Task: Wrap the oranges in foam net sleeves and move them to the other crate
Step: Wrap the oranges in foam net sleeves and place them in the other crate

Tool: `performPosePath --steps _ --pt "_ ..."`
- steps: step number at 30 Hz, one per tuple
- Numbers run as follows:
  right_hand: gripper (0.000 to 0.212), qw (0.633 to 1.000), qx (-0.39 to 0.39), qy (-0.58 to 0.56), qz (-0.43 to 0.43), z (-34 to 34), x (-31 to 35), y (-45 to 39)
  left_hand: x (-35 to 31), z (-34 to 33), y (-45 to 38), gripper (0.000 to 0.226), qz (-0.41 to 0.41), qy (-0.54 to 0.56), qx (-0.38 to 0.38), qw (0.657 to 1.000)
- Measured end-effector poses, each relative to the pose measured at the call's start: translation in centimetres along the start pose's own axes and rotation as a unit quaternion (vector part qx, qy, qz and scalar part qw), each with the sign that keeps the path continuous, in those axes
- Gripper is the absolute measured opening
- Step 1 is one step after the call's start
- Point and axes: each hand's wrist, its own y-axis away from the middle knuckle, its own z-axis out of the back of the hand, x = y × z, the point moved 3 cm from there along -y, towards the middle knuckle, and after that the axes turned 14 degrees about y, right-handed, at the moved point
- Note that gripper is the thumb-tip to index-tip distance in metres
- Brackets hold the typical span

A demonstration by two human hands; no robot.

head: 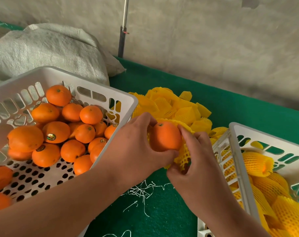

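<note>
Orange in hand: an orange (165,137) is held between the two crates, above the green table (162,211), its stem end turned up and away from the person
Left hand: the left hand (136,142) is curled round the fruit's left side and clamped on it
Right hand: the right hand (194,159) is pinched on the foam net sleeve (183,155), which is stretched over the fruit's right and lower side only
Key relation: the sleeve's mouth lies to the right of the fruit, so the bare left half is judged to be covered next; the long axis of the sleeve runs roughly left to right
Source crate: bare oranges fill the left crate (100,86)
Target crate: the right crate (237,151) is nearer the right hand and holds wrapped fruit (256,163)
Spare sleeves: a loose pile of sleeves (171,105) lies just behind the hands
</note>
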Motion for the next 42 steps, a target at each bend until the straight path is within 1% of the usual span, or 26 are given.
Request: performPosePath --steps 3,6,11,16,20,22,23,24,25,26,28,29,30,31,33,37,40,42 --pt "0.089 1.000 -0.017 -0.002 0.014 0.0 0.6 0.2 -0.2 -0.1 0.2 0.066 -0.011 -0.025 -0.025 0.999" --pt "0.087 0.998 -0.047 0.021 0.034 0.1 0.9 0.3 -0.5 -0.4 0.4 0.068 -0.030 -0.054 -0.035 0.997" --pt "0.097 0.996 -0.060 0.052 0.044 0.0 0.8 0.5 -0.9 -0.5 0.6 0.075 -0.058 -0.098 -0.014 0.993" --pt "0.083 0.996 -0.067 0.036 0.047 0.5 1.2 0.4 -0.9 -0.5 0.6 0.073 -0.054 -0.116 -0.001 0.992" --pt "0.069 0.995 -0.053 0.024 0.079 0.8 1.5 0.3 -0.7 -0.7 0.5 0.070 -0.064 -0.129 0.010 0.990" --pt "0.062 0.993 -0.068 0.009 0.091 1.1 1.6 0.3 -0.6 -0.7 0.4 0.070 -0.071 -0.135 0.008 0.988" --pt "0.060 0.992 -0.089 0.003 0.087 1.4 1.6 0.2 -0.7 -0.7 0.5 0.070 -0.080 -0.137 0.007 0.987" --pt "0.061 0.991 -0.114 -0.007 0.073 1.7 1.4 0.2 -0.9 -0.7 0.5 0.072 -0.091 -0.139 0.006 0.986" --pt "0.069 0.990 -0.133 -0.022 0.048 2.0 1.2 0.2 -1.1 -0.7 0.6 0.074 -0.105 -0.142 0.004 0.984" --pt "0.080 0.989 -0.139 -0.041 0.019 2.1 0.9 0.2 -1.4 -0.7 0.7 0.075 -0.124 -0.144 -0.001 0.982" --pt "0.103 0.991 -0.105 -0.077 -0.037 1.7 0.6 0.1 -2.0 -0.8 0.9 0.075 -0.169 -0.145 -0.008 0.975" --pt "0.109 0.991 -0.078 -0.090 -0.059 1.4 0.5 0.2 -2.2 -0.8 1.0 0.074 -0.191 -0.144 -0.006 0.971" --pt "0.110 0.990 -0.056 -0.102 -0.076 1.1 0.4 0.2 -2.3 -0.9 1.1 0.074 -0.209 -0.144 0.001 0.967" --pt "0.107 0.989 -0.045 -0.114 -0.084 0.9 0.3 0.2 -2.4 -1.0 1.1 0.075 -0.222 -0.146 0.010 0.964" --pt "0.097 0.988 -0.048 -0.127 -0.078 0.7 0.3 0.2 -2.4 -1.1 1.2 0.078 -0.232 -0.151 0.019 0.961" --pt "0.080 0.988 -0.070 -0.125 -0.059 0.7 0.2 0.2 -2.0 -1.4 1.1 0.087 -0.219 -0.150 0.034 0.963" --pt "0.063 0.988 -0.081 -0.120 -0.055 0.7 0.0 0.1 -1.4 -1.6 1.1 0.092 -0.200 -0.115 0.043 0.972" --pt "0.058 0.988 -0.082 -0.116 -0.062 0.6 -0.1 0.1 -1.1 -1.7 1.2 0.091 -0.187 -0.086 0.051 0.977"
